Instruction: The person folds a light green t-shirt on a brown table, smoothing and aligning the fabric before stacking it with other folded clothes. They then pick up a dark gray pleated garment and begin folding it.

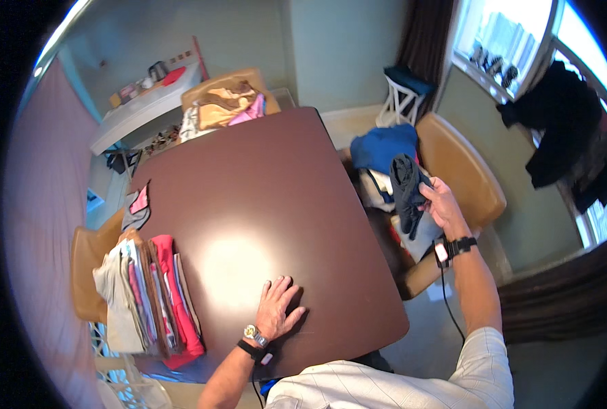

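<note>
My right hand [440, 204] grips a dark grey garment [408, 194], which hangs bunched above a tan chair [462, 174] at the table's right side. Under it, on the seat, lie a blue garment [384, 145] and several other loose clothes. Flat on the brown table [262, 174], my left hand [278, 311] rests with its fingers spread and holds nothing. To its left stands a stack of folded clothes [152, 299] in beige, brown and red. A grey and pink cloth piece [138, 207] lies at the table's left edge.
At the far end, a second tan chair [221, 82] carries brown, yellow and pink clothes [227, 107]. Behind it is a white shelf [145, 110] with a kettle [157, 70]. Dark clothes [559, 122] hang by the window on the right. A white stool [403, 94] stands near the curtain.
</note>
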Motion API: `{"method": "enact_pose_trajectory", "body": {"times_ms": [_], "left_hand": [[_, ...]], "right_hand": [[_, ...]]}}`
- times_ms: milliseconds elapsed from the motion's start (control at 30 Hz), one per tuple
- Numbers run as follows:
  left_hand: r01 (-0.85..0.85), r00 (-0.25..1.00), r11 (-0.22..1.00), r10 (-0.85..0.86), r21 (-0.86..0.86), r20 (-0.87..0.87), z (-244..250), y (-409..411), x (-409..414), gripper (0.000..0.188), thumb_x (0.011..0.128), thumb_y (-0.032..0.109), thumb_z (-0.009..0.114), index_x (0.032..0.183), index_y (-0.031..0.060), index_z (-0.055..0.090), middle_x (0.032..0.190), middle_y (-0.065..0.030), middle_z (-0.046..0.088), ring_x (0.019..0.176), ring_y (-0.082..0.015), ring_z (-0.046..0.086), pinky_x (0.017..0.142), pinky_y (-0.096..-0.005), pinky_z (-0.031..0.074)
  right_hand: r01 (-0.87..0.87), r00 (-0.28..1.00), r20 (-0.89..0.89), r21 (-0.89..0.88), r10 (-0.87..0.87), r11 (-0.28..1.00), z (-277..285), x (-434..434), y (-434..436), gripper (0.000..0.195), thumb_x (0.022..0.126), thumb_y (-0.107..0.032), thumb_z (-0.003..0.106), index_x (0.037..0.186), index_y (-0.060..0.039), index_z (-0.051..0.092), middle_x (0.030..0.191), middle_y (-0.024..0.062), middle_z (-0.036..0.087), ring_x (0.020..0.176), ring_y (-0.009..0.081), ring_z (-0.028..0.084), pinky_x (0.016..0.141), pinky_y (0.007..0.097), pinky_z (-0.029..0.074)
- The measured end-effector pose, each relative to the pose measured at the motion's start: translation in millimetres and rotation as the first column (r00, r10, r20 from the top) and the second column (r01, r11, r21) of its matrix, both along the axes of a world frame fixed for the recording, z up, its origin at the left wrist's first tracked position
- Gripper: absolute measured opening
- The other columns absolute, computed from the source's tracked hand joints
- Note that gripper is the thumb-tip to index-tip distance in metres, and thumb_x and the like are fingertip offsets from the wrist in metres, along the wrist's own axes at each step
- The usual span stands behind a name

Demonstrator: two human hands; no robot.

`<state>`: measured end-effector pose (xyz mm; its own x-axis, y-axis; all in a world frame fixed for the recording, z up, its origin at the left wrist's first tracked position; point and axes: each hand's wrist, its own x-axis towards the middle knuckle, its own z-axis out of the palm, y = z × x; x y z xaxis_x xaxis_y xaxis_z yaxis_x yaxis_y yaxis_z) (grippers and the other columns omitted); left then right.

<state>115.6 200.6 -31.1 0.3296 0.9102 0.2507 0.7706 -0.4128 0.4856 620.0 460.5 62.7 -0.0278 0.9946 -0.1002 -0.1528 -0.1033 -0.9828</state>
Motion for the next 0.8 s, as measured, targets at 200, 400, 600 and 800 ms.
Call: {"method": "enact_pose_trajectory", "body": {"times_ms": [200,400,600,800], "left_hand": [[-0.208,0.917,0.973,0.159,0.098,0.365,42,31,-29,0.070,0.104,0.027,0.084,0.164,0.0052,0.056,0.166,-0.0264,0.059,0.156,-0.0402,0.057,0.124,-0.0532,0.052],[0.051,0.236,0.912,0.384,-0.406,0.893,73,30,-36,0.108,0.106,0.041,0.083,0.183,0.0090,0.014,0.179,-0.0242,0.038,0.157,-0.0392,0.053,0.113,-0.0547,0.061],[0.221,0.058,0.704,0.681,-0.675,0.730,35,-22,-28,0.061,0.112,0.041,0.075,0.157,0.0060,0.055,0.143,-0.0143,0.072,0.120,-0.0299,0.077,0.083,-0.0523,0.073],[0.075,0.160,0.631,0.757,-0.772,0.634,32,-44,-46,0.051,0.108,0.030,0.080,0.146,0.0039,0.059,0.128,-0.0097,0.072,0.110,-0.0245,0.076,0.076,-0.0446,0.073]], "right_hand": [[-0.278,0.813,-0.442,0.277,0.379,0.920,127,-116,-76,0.031,0.113,-0.016,0.070,0.142,-0.0073,0.064,0.133,0.0141,0.077,0.116,0.0284,0.079,0.088,0.0443,0.071],[-0.443,0.205,-0.958,0.092,0.200,0.892,62,-149,-159,0.039,0.115,-0.031,0.060,0.145,-0.0068,0.068,0.144,0.0192,0.072,0.122,0.0365,0.074,0.078,0.0475,0.068],[-0.233,0.933,0.208,-0.279,0.295,0.932,-47,-173,-198,0.029,0.113,-0.012,0.068,0.140,-0.0011,0.064,0.112,0.0114,0.077,0.079,0.0149,0.073,0.069,0.0327,0.063],[-0.193,0.872,0.488,0.270,0.038,0.943,-47,-156,-200,0.029,0.100,-0.006,0.081,0.127,-0.0029,0.070,0.113,0.0090,0.073,0.098,0.0183,0.073,0.085,0.0332,0.061]]}}
